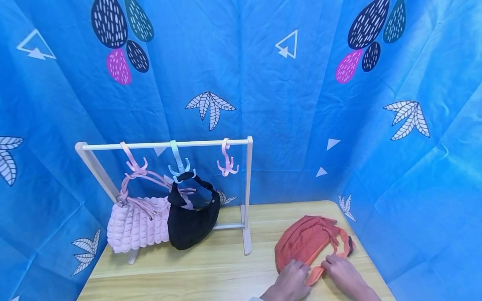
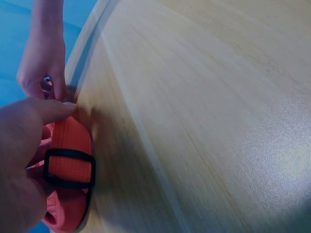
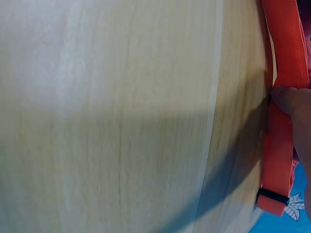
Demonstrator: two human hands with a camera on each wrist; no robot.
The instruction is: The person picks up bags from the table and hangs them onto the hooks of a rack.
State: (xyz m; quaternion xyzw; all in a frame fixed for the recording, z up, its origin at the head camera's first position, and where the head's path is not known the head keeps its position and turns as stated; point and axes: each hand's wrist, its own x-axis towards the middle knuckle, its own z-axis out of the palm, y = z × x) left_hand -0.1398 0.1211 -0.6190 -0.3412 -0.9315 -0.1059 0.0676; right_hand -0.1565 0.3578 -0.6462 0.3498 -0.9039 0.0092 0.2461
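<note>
A red waist bag (image 1: 301, 244) lies on the right part of the table, its orange webbing strap (image 1: 315, 276) looped out toward the front and right. My left hand (image 1: 291, 281) grips the strap at the bag's near edge; in the left wrist view its thumb lies along the webbing, beside a black slide buckle (image 2: 70, 168). A short way to the right, my right hand (image 1: 344, 276) pinches the strap too. The right wrist view shows that thumb across the strap (image 3: 286, 48), with a black slider (image 3: 273, 195) farther along. The fingers behind the strap are mostly hidden.
At the left stands a wooden rack (image 1: 246, 188) with hooks on its bar. A pink puffy bag (image 1: 139, 225) and a black shoulder bag (image 1: 193, 225) hang there; a pink hook (image 1: 227, 163) at the right holds nothing. Blue patterned cloth (image 1: 286, 125) surrounds the table (image 1: 211, 271).
</note>
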